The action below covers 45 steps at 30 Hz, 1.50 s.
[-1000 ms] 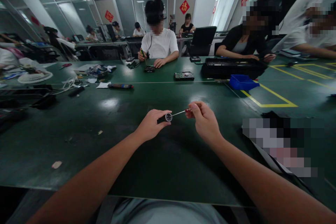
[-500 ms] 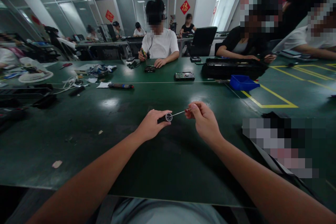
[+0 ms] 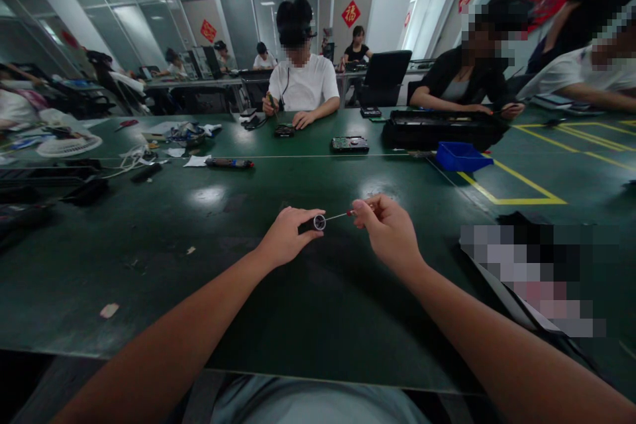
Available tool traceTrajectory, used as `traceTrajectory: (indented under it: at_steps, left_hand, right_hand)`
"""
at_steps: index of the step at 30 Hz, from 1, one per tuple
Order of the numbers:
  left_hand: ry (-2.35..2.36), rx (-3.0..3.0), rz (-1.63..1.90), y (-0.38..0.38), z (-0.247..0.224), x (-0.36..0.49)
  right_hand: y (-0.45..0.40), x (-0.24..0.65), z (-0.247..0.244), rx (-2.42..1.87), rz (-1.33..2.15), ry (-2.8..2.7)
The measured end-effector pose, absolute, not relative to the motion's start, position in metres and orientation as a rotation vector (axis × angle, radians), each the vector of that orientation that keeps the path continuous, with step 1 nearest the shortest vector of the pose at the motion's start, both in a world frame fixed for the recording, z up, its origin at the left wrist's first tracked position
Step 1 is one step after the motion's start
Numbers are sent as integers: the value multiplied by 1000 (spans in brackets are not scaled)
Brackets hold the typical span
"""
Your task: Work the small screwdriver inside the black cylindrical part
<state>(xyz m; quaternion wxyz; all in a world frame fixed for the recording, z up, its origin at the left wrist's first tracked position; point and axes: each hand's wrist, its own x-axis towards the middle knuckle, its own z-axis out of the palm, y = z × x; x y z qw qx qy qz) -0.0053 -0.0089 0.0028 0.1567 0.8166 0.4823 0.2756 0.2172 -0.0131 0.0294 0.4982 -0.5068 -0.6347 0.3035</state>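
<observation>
My left hand [image 3: 287,236] grips a short black cylinder [image 3: 307,225] between thumb and fingers. Its round end with a silvery rim faces right, toward my other hand. In my right hand [image 3: 390,228] is a thin screwdriver [image 3: 338,216], pinched by its small red handle. The metal shaft points left, and its tip is at the cylinder's open end; how deep the tip sits cannot be made out. Both hands are above the green table [image 3: 298,305].
Beyond my hands lie a dark pen-like tool [image 3: 229,163], a green circuit board drive [image 3: 350,144], a blue tray [image 3: 462,157] and a long black casing [image 3: 442,128]. A person in white [image 3: 304,83] works opposite. A dark flat object lies at right.
My right hand's fingers have shifted on the screwdriver handle, the thumb moving slightly left. My left hand and the cylinder look unmoved.
</observation>
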Motion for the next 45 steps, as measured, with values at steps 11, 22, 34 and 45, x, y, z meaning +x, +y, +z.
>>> traceTrajectory:
  at_steps: [11,22,34,45]
  left_hand:
    - [1374,2317,840,-8,0,-7]
    - [1369,2316,831,-9,0,-7]
    - [1371,2332,811,-7,-2,-7]
    - [1366,2310,801,-8,1,-6]
  right_hand:
    - [-20,219,30,-1214,580,-1704]
    - [-23,220,35,-1091,507,-1886]
    - [-23,218,32,-1156,507,-1882]
    - [-24,217,32,-1134,550,-1833]
